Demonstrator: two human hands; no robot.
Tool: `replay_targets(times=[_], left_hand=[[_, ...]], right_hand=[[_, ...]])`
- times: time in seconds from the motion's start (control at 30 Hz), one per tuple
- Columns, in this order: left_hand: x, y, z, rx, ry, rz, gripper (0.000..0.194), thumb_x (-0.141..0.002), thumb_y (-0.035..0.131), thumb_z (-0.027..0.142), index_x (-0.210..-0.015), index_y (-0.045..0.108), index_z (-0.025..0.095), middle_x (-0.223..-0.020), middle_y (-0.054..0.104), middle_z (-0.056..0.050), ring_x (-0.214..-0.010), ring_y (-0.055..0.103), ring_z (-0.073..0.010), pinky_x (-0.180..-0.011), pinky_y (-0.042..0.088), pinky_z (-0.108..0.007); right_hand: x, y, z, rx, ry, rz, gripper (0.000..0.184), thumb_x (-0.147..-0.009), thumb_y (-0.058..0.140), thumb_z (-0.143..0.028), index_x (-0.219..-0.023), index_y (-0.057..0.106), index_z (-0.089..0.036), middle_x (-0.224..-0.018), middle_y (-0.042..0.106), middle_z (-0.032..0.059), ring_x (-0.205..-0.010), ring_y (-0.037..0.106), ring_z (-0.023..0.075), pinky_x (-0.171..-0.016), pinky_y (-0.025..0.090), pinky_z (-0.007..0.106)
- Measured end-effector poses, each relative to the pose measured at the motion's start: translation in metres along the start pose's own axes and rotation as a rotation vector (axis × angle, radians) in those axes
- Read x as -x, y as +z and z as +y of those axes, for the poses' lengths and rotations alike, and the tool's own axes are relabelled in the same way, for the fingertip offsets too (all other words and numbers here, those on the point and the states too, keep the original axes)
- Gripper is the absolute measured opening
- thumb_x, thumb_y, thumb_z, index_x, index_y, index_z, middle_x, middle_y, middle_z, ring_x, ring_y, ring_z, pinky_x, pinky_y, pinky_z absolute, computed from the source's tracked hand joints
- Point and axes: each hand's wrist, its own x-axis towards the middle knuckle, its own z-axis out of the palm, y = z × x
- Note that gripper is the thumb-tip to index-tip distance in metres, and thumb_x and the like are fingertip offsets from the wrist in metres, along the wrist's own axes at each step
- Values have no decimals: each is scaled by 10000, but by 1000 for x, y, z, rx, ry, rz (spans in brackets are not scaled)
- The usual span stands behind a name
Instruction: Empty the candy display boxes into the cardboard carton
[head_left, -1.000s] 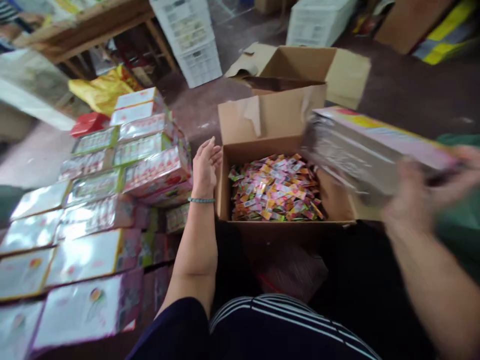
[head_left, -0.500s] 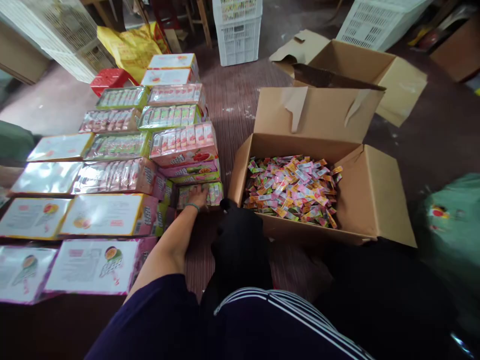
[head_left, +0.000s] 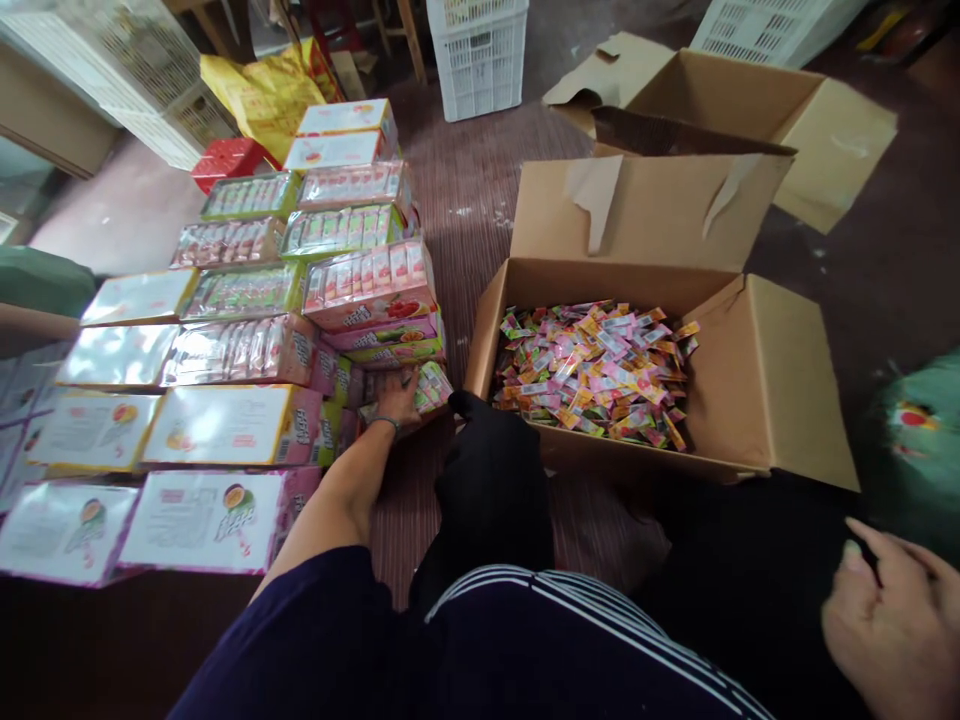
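My left hand [head_left: 397, 402] reaches down into a low open box beside the stacked cartons, its fingers curled over a row of small wrapped candy packets [head_left: 432, 388]. These packets are green and pink, and they sit tilted under the hand. At the lower right, my right hand [head_left: 892, 612] hovers over my dark trouser leg, thumb and fingers loosely bent and apart, with nothing visible in it. Left of my left hand stand piled display boxes [head_left: 217, 425], some with clear tops showing packets. To its right, a large cardboard box [head_left: 731, 370] holds a heap of loose candy packets [head_left: 592, 370].
Another open cardboard box [head_left: 840, 130] lies behind the large one. White plastic crates [head_left: 480, 65] stand at the back. A red stool [head_left: 229, 165] and a yellow bag [head_left: 262, 95] are beyond the stacks. Another person's arm [head_left: 37, 325] shows at the left edge.
The packets under my left hand have tilted, and its fingers have curled around them. My right hand has come into view at the lower right. The camera view has shifted slightly.
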Motion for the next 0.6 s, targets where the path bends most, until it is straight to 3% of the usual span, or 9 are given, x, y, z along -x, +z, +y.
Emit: replay_targets(times=[0.17,0.33,0.47,0.6], left_hand=[[4,0,14,7,-77,-9,1274,-704,826,517,-1709,132,154,-1489,452,-333,-1350,479,-502,-1099,370,-561],[7,-10,24,8,-116,9,1158,-778,733,606,-1708,184,187,-1425,512,-310,-1304,526,-470,-1063,393,-533],[34,-15,27,90,-205,150,999,-815,694,563,-1671,338,191,-1370,558,-281,-1290,534,-449,-1076,391,-525],[76,-35,8,425,-361,310,900,-730,760,506,-1535,560,158,-1235,666,-226,-1250,561,-452,-1038,440,-552]], right_hand=[[-5,-2,-23,136,9,14,744,-981,523,-342,-1617,251,-617,-1056,681,155,-916,652,494,-643,506,642],[3,-6,-18,101,38,42,734,-991,537,-349,-1615,261,-619,-1065,684,153,-932,666,486,-667,518,647],[7,-8,-17,64,85,65,694,-987,529,-367,-1596,314,-620,-1059,691,163,-945,663,496,-674,502,662],[7,-8,-17,49,95,80,681,-989,534,-394,-1597,322,-614,-1056,702,169,-937,662,496,-668,488,648]])
